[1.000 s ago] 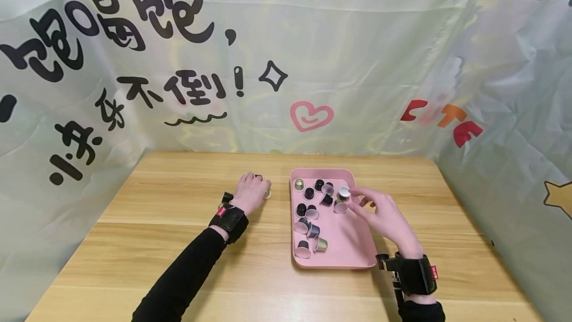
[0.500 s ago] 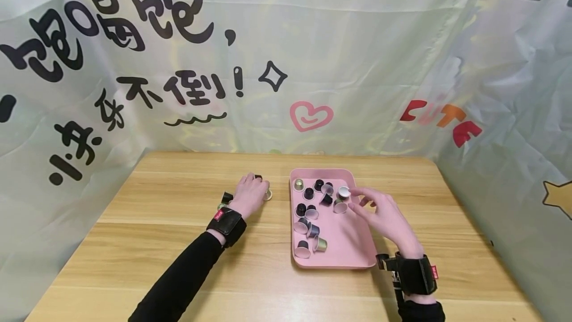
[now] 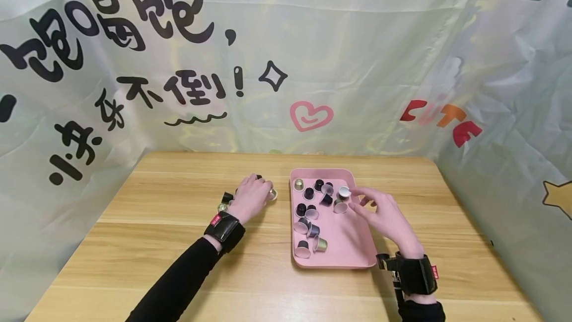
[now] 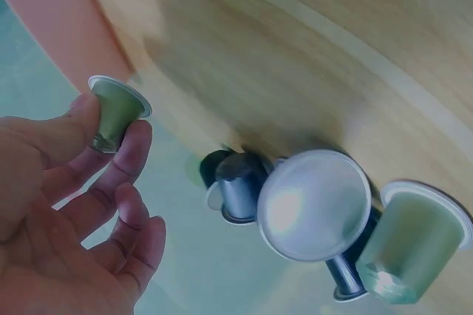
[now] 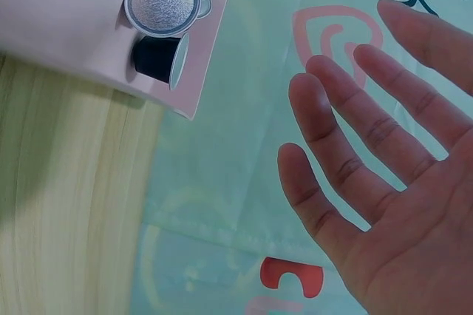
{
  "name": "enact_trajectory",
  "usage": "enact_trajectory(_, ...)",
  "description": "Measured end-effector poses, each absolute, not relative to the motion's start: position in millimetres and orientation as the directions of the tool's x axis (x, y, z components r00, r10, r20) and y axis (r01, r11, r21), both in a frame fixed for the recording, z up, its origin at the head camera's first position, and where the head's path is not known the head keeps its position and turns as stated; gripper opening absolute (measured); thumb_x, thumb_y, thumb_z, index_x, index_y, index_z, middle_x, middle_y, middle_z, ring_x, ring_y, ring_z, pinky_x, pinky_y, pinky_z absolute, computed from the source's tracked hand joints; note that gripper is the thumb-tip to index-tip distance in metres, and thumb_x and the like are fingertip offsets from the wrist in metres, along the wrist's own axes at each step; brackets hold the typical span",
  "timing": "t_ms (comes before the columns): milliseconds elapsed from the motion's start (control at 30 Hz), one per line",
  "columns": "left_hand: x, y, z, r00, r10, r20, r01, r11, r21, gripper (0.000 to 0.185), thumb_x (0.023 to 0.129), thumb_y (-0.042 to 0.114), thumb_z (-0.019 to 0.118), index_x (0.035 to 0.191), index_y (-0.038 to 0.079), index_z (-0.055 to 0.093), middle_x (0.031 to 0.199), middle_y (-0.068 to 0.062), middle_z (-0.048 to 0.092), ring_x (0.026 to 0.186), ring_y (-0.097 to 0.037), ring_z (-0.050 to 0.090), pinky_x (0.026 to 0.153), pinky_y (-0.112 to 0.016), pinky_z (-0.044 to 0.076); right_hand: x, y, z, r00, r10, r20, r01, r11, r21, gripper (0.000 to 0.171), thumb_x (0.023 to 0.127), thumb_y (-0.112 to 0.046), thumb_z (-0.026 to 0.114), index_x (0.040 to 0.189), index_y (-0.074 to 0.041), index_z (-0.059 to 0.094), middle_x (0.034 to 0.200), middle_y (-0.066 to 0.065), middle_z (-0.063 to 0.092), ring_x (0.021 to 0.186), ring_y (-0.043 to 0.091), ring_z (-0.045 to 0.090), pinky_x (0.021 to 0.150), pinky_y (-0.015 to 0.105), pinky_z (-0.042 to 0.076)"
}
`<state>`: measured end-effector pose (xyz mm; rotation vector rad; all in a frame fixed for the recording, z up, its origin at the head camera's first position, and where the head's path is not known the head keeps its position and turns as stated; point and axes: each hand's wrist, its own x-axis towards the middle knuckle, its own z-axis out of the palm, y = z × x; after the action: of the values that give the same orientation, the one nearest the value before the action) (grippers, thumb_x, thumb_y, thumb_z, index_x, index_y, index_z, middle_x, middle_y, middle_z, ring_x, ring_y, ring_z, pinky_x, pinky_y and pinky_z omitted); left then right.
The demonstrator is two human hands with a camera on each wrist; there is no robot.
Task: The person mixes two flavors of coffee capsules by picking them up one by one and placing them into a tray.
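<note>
On the table, the left hand pinches a green capsule between thumb and forefinger, beside loose capsules. Right of them, the right hand hovers over the tray, fingers spread, empty.

Black sleeves, black wrist straps w/ red tags.

We count one pink tray right of centre on the one wooden worktop, holding about thirteen coffee capsules, though some overlap. Left of the tray, one green capsule sits in the left hand, and about five more capsules lie loose on the wood. We see two hands; the right hand is over the tray.
</note>
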<state>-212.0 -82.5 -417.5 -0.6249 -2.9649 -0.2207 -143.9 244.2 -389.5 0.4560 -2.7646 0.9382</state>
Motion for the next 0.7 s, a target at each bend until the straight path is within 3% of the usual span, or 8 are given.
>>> enact_trajectory(300,-203,-76,-410,-0.907,0.386,0.166,0.411,0.899,0.152,0.028,0.091,0.029,0.070,0.109,0.008,0.069,0.105,-0.010,0.074,0.109,-0.033,0.062,0.109,-0.054,0.047,-145,246,-390,-0.928,-0.228,0.295,-0.360,0.755,-0.548,0.034,0.093,-0.016,0.071,0.124,-0.004,0.068,0.114,0.013,0.075,0.092,0.024,0.067,0.083,0.045,0.052)
enact_trajectory(500,-198,-73,-406,-0.900,0.393,0.186,0.423,0.892,0.159,0.027,0.092,0.024,0.070,0.113,0.007,0.068,0.106,-0.011,0.074,0.110,-0.032,0.063,0.114,-0.056,0.042,-145,246,-391,-0.924,-0.234,0.303,-0.369,0.754,-0.543,0.034,0.093,-0.016,0.071,0.124,-0.004,0.068,0.114,0.014,0.075,0.092,0.024,0.068,0.083,0.042,0.051)
enact_trajectory(700,-195,-69,-403,-0.878,0.422,0.225,0.459,0.877,0.145,0.027,0.093,0.027,0.069,0.111,0.007,0.069,0.100,-0.008,0.073,0.101,-0.029,0.063,0.113,-0.058,0.043,-145,247,-391,-0.921,-0.237,0.309,-0.376,0.750,-0.545,0.033,0.093,-0.016,0.071,0.123,-0.003,0.068,0.115,0.016,0.074,0.092,0.025,0.068,0.083,0.048,0.053)
